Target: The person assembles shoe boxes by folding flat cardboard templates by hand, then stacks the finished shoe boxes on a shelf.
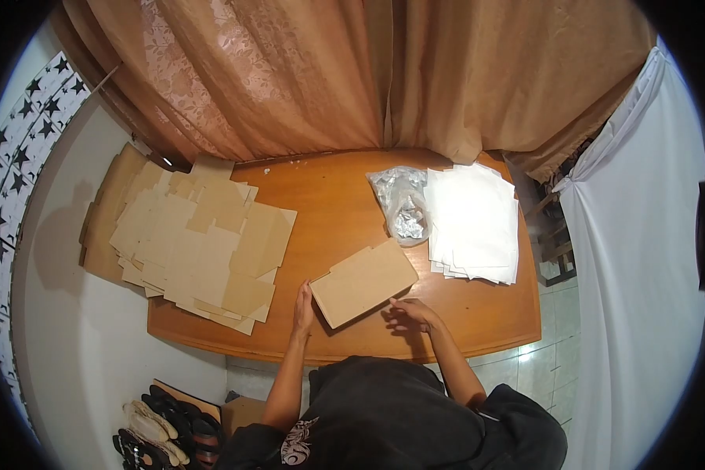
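A closed cardboard box (366,283) lies at frame centre. The left hand (304,310), fingers straight, touches its left end; the right hand (413,314), loosely spread and empty, is by its lower-right edge. Above, right of centre, a plastic bag (390,186) holds silvery scraps (409,227).

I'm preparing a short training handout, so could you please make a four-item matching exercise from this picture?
1. Cardboard box
2. Plastic bag
3. Stack of sheets
4. Flat cardboard pieces

A. White, near the right end of the table
B. Between the left hand and the right hand
C. Piled near the table's left end
D. See-through, with silvery contents

Pairs: 1-B, 2-D, 3-A, 4-C
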{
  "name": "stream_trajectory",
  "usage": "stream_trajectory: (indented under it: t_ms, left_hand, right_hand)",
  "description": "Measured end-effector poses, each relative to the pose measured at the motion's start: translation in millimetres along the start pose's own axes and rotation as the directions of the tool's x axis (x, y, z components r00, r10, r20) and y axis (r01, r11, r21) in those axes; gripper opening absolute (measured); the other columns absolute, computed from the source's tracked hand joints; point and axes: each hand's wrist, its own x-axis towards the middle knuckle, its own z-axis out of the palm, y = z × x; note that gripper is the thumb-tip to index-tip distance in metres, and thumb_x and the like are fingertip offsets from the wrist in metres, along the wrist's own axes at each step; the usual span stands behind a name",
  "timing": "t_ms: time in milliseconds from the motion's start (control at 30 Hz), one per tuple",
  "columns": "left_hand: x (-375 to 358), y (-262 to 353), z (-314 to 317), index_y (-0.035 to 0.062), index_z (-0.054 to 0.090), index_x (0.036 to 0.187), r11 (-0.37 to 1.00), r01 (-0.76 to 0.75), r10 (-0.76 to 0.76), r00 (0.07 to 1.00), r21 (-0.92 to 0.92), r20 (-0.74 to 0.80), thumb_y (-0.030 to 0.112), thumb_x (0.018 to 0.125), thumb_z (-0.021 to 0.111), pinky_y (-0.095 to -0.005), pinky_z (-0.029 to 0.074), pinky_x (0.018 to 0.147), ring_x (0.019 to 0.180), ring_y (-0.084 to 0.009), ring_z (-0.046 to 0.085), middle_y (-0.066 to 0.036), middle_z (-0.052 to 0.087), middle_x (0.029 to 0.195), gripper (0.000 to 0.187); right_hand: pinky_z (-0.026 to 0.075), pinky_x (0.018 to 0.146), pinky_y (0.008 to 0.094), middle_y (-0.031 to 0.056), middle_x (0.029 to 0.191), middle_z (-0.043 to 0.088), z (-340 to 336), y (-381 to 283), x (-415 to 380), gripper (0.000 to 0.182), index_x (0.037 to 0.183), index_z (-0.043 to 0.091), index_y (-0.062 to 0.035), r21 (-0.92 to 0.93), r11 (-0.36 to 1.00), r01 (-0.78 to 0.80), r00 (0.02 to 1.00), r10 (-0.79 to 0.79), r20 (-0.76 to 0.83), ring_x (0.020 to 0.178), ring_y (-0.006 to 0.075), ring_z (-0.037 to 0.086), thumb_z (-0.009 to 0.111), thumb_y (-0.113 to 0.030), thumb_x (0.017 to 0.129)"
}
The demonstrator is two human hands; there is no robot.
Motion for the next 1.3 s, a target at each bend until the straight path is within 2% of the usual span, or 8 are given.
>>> stream_trajectory:
  t_ms: [233, 467, 567, 733, 967, 1067, 1167, 1300]
  left_hand:
    - [-6.2, 7.0, 1.8, -0.0067, 0.052, 0.137, 0.999, -0.01, 0.011, 1.0, 0.042, -0.026, 0.07, 0.1, 0.023, -0.0427, 0.036, 0.11, 0.129, -0.0355, 0.051, -0.023, 0.055, 0.138, 0.09]
    - [-72.1, 6.2, 25.1, 0.0033, 0.071, 0.111, 0.983, 0.178, -0.183, 0.878, 0.052, 0.442, 0.073, 0.099, 0.014, -0.0277, 0.047, 0.072, 0.077, -0.0159, 0.061, -0.003, 0.067, 0.087, 0.091]
    - [-61.4, -0.1, 31.7, 0.0029, 0.071, 0.106, 0.967, 0.223, -0.251, 0.916, 0.124, 0.312, 0.067, 0.102, 0.024, -0.0294, 0.047, 0.068, 0.073, -0.0164, 0.061, -0.004, 0.067, 0.083, 0.08]
    - [-4.6, 1.4, 5.7, -0.0001, 0.054, 0.133, 0.981, 0.092, -0.063, 0.984, 0.17, -0.17, 0.049, 0.107, 0.033, -0.0397, 0.048, 0.094, 0.109, -0.0289, 0.063, -0.018, 0.065, 0.12, 0.06]
    - [33.4, 33.4, 2.0, 0.0017, 0.047, 0.141, 0.99, -0.104, 0.107, 0.994, 0.09, -0.025, 0.05, 0.106, 0.04, -0.0391, 0.041, 0.104, 0.121, -0.0298, 0.055, -0.021, 0.057, 0.132, 0.06]
    - [35.1, 41.2, -1.7, 0.0023, 0.044, 0.144, 0.984, -0.169, 0.167, 0.986, 0.061, 0.028, 0.05, 0.105, 0.042, -0.0389, 0.039, 0.108, 0.126, -0.0301, 0.052, -0.021, 0.054, 0.135, 0.062]
    - [14.5, 42.4, -6.4, -0.0005, 0.062, 0.114, 0.998, 0.052, -0.047, 0.995, 0.046, -0.091, 0.049, 0.105, 0.043, -0.037, 0.051, 0.086, 0.1, -0.0235, 0.065, -0.014, 0.068, 0.103, 0.054]
    - [2.8, -0.9, -2.5, -0.0006, 0.061, 0.114, 1.0, 0.021, -0.02, 1.0, 0.015, -0.022, 0.049, 0.105, 0.044, -0.0346, 0.053, 0.079, 0.092, -0.0216, 0.065, -0.013, 0.067, 0.099, 0.053]
  right_hand:
    - [0.054, 0.087, 0.0446, 0.0108, 0.125, 0.062, 18.4, -13.7, 14.8, 0.063, 0.144, 0.045, -0.0087, 0.129, 0.991, -0.02, 0.99, 0.002, 0.141, 0.107, 0.0221, 0.062, 0.069, -0.039, 0.095]
    - [0.039, 0.109, 0.0492, 0.0306, 0.147, 0.04, 22.9, -17.0, 18.9, 0.093, 0.156, 0.02, -0.0024, 0.102, 0.807, 0.582, 0.79, -0.532, -0.304, 0.132, 0.038, 0.046, 0.075, -0.035, 0.088]
    - [0.038, 0.107, 0.0501, 0.0374, 0.144, 0.037, 15.1, -21.5, 9.3, 0.092, 0.147, 0.036, 0.0058, -0.579, 0.729, 0.366, 0.518, -0.676, -0.523, 0.128, 0.0437, 0.046, 0.079, -0.042, 0.081]
    - [0.054, 0.079, 0.0413, 0.0284, 0.114, 0.06, 0.6, -6.2, 14.5, 0.088, 0.14, 0.036, 0.0138, -0.508, 0.772, 0.382, 0.616, -0.623, -0.483, 0.096, 0.0326, 0.064, 0.078, -0.038, 0.084]
    - [0.053, 0.071, 0.0296, 0.0147, 0.096, 0.064, -7.3, 12.3, 31.3, 0.09, 0.147, 0.021, 0.0123, -0.196, 0.896, 0.398, 0.824, -0.443, -0.354, 0.081, 0.0158, 0.062, 0.077, -0.028, 0.088]
    - [0.053, 0.078, 0.0319, 0.0174, 0.102, 0.065, -5.9, 11.5, 26.4, 0.088, 0.151, 0.021, 0.0049, -0.256, 0.84, 0.478, 0.71, -0.541, -0.45, 0.089, 0.0185, 0.063, 0.075, -0.03, 0.089]
    - [0.052, 0.088, 0.0341, 0.0203, 0.113, 0.065, 1.5, 0.1, 10.5, 0.081, 0.151, 0.028, -0.0018, -0.162, 0.806, 0.57, 0.591, -0.538, -0.601, 0.1, 0.0215, 0.062, 0.072, -0.033, 0.091]
    - [0.048, 0.095, 0.0364, 0.0225, 0.126, 0.061, -13.4, 3.5, 8.6, 0.069, 0.146, 0.039, -0.0013, -0.204, 0.784, 0.587, 0.644, -0.604, -0.469, 0.11, 0.0244, 0.06, 0.068, -0.034, 0.093]
